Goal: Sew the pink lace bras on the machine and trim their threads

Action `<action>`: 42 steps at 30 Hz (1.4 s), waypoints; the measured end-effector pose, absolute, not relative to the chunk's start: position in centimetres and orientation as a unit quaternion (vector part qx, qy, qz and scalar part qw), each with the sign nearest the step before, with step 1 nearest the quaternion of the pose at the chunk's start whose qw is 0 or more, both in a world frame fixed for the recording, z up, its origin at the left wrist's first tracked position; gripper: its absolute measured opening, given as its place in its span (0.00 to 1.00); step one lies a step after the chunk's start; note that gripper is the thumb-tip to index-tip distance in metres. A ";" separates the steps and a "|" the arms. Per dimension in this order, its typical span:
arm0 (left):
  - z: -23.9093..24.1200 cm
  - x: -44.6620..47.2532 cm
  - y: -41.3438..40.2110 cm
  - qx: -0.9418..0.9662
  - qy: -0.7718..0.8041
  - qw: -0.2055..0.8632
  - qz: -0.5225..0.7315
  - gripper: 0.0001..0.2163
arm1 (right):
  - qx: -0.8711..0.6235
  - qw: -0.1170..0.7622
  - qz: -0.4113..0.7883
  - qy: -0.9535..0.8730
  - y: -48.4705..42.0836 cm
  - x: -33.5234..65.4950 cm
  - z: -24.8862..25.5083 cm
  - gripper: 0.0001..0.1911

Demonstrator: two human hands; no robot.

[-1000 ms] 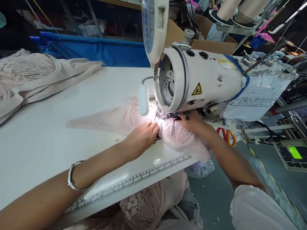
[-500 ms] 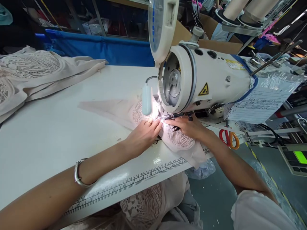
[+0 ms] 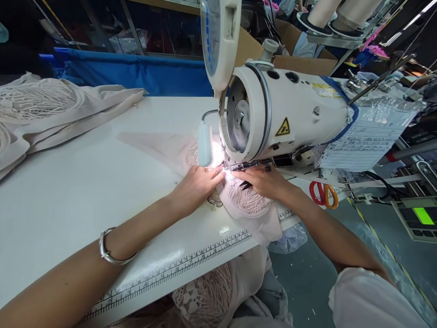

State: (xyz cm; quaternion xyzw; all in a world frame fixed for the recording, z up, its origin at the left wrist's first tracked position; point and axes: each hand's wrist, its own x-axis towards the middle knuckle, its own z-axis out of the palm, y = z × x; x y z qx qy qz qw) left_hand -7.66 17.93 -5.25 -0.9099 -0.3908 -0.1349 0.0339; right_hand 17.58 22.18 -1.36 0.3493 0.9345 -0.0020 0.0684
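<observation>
A pale pink lace garment piece (image 3: 247, 202) lies under the needle of a white sewing machine (image 3: 283, 116). My left hand (image 3: 198, 184) rests palm down on the fabric just left of the needle, fingers stretched forward and together. My right hand (image 3: 262, 180) presses flat on the lace just right of the needle, fingers extended toward the presser foot. A small lamp (image 3: 205, 143) lights the spot brightly. A metal bangle (image 3: 109, 253) sits on my left wrist.
A heap of the same beige lace garments (image 3: 51, 114) lies at the table's far left. Orange-handled scissors (image 3: 322, 193) hang at the machine's right. A printed ruler (image 3: 177, 269) runs along the white table's (image 3: 85, 191) front edge. More lace fabric (image 3: 211, 296) lies on my lap.
The fabric has fed away from me under the needle, its left tail sliding further back on the table. Both hands followed it forward; my right hand moved out from beneath the machine head onto the lace.
</observation>
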 end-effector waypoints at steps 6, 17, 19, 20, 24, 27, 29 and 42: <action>-5.3 -7.9 18.5 -0.906 -0.394 0.015 -0.155 0.26 | 0.355 0.056 -0.007 0.933 22.3 17.8 -1.5 0.26; -4.1 -4.6 15.9 -0.890 -0.433 0.098 -0.102 0.12 | 0.487 -0.004 -0.070 0.871 23.0 16.7 -2.9 0.07; -4.4 -3.4 14.8 -0.881 -0.451 0.107 -0.095 0.16 | 0.475 -0.017 -0.088 0.876 23.1 16.8 -3.1 0.08; -4.6 -2.9 14.4 -0.875 -0.460 0.117 -0.091 0.19 | 0.462 -0.025 -0.098 0.881 23.1 16.9 -3.2 0.09; -5.8 -2.2 13.4 -0.866 -0.472 0.141 -0.087 0.21 | 0.456 -0.058 -0.083 0.884 23.3 17.4 -4.1 0.09; -6.3 -2.2 13.4 -0.869 -0.472 0.130 -0.076 0.22 | 0.474 -0.078 -0.075 0.874 23.2 17.4 -4.7 0.08; -6.2 -2.5 13.5 -0.877 -0.462 0.123 -0.057 0.23 | 0.484 -0.099 -0.098 0.864 23.0 17.3 -4.5 0.07; -5.2 -3.4 14.4 -0.901 -0.423 0.091 -0.025 0.22 | 0.510 -0.188 -0.239 0.804 22.9 16.9 -3.0 0.13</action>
